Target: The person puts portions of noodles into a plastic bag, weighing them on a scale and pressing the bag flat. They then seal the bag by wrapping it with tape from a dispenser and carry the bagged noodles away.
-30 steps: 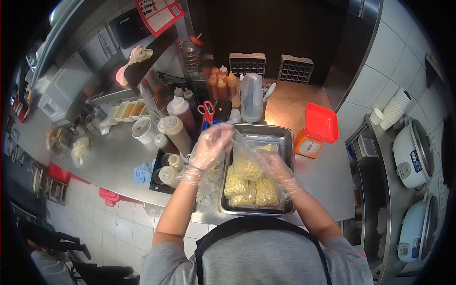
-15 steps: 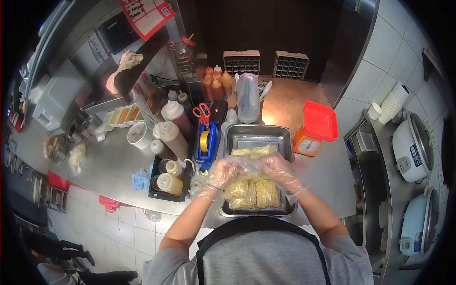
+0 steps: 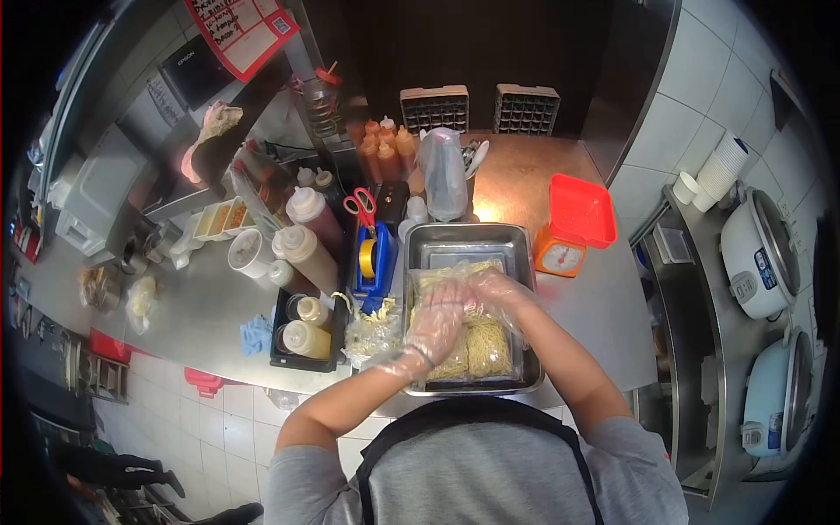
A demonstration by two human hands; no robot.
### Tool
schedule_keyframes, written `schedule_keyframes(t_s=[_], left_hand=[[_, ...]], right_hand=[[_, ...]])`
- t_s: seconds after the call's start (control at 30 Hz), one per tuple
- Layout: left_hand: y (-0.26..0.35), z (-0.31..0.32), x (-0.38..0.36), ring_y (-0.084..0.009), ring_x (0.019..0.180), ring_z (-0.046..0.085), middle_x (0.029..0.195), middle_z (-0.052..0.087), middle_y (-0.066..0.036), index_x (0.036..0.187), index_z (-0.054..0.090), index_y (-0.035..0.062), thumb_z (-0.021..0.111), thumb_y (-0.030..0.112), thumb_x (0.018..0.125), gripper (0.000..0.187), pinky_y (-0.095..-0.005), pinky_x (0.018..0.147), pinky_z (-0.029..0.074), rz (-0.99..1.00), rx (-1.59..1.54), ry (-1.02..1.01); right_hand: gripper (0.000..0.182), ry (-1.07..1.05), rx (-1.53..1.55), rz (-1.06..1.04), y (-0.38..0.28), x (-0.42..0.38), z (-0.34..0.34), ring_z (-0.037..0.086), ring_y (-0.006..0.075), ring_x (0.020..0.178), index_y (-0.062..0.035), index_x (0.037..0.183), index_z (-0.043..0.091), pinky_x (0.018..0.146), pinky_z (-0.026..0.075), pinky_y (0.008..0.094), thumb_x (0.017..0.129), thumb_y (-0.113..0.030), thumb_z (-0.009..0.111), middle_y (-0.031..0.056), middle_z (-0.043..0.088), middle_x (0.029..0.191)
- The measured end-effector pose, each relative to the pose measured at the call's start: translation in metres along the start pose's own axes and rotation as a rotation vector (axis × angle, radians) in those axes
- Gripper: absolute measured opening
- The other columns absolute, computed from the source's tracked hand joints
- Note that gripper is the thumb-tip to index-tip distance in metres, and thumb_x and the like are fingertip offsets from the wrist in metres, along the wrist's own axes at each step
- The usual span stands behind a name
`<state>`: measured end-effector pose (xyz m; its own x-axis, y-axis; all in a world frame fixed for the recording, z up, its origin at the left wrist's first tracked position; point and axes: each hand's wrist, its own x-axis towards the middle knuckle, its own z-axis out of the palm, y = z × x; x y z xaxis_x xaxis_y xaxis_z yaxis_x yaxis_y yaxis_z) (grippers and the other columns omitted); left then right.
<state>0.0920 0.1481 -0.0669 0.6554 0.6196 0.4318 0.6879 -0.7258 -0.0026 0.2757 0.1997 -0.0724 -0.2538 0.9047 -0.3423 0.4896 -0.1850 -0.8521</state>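
Nearest the camera, the person's grey top and dark apron straps are filling the lower frame, and both forearms are reaching away toward a metal tray (image 3: 525, 262) sitting on the steel counter (image 3: 604, 324). The left hand (image 3: 437, 324), in a clear disposable glove, is curling closed over a clear plastic bag of noodles (image 3: 477, 306) above the near half of the tray. The right hand (image 3: 494, 289), also gloved, is lying just beyond and to the right of it, fingers pinching the same bag; how tightly is hard to tell through the film. The two hands are touching or almost touching, so the bag is lying directly under them rather than off to either side, with neither hand clearly nearer. Packed noodle portions (image 3: 486, 350) are lying side by side in the tray beneath, their long axes running near to far.

Just left of the tray, crumpled plastic bags (image 3: 372, 328) are resting by a black bin of squeeze bottles (image 3: 306, 337). Farther off, a blue tape dispenser (image 3: 374, 262) and red-handled scissors (image 3: 360, 206) are standing left of the tray, an orange scale (image 3: 560, 256) with a red pan right of it. At the far left, a black device is reading "EPSON" (image 3: 186, 63); the handwriting on the red-edged sheet (image 3: 241, 24) above it is too small to read.
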Motion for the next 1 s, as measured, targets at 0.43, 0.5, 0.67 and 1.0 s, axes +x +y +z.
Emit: schedule_keyframes(t_s=[0.43,0.5,0.67,1.0], left_hand=[[-0.036,-0.046,0.036,-0.0206,0.11,0.057,0.118,0.063,-0.014,0.128,0.054,0.0011,0.049,0.061,0.091,0.071,-0.0347,0.097,0.042,-0.481,-0.636,-0.518],[-0.043,0.007,0.019,-0.0212,0.111,0.055,0.12,0.061,-0.012,0.127,0.053,0.0005,0.039,0.064,0.094,0.073,-0.0352,0.097,0.041,-0.712,-1.233,-0.239],[-0.032,-0.026,0.021,-0.0158,0.092,0.054,0.102,0.061,-0.01,0.112,0.058,-0.0019,0.036,0.058,0.098,0.065,-0.0303,0.082,0.044,-0.908,-1.37,0.024],[-0.036,-0.024,0.016,-0.0086,0.058,0.032,0.055,0.035,0.005,0.054,0.039,0.0102,0.049,0.047,0.099,0.058,-0.0322,0.052,0.03,-1.005,-1.07,0.495]], right_hand=[[0.045,0.337,1.256,-0.203,0.014,-0.051,0.089,0.061,0.0201,0.103,-0.0066,0.128,0.048,0.086,0.051,0.0339,0.094,-0.033,0.061,0.0073,0.06,0.113],[0.053,0.151,1.358,-0.235,-0.008,-0.06,0.081,0.06,0.0207,0.105,-0.0051,0.133,0.043,0.089,0.05,0.0356,0.093,-0.034,0.063,0.0079,0.058,0.118],[0.07,0.049,1.048,-0.349,-0.043,-0.074,0.082,0.053,0.0181,0.111,-0.0023,0.137,0.04,0.096,0.043,0.0339,0.084,-0.032,0.074,0.0088,0.054,0.121],[0.068,-0.08,0.654,-0.54,-0.057,-0.074,0.066,0.053,0.0137,0.11,-0.0015,0.133,0.045,0.095,0.043,0.031,0.076,-0.02,0.078,0.0063,0.056,0.122]])
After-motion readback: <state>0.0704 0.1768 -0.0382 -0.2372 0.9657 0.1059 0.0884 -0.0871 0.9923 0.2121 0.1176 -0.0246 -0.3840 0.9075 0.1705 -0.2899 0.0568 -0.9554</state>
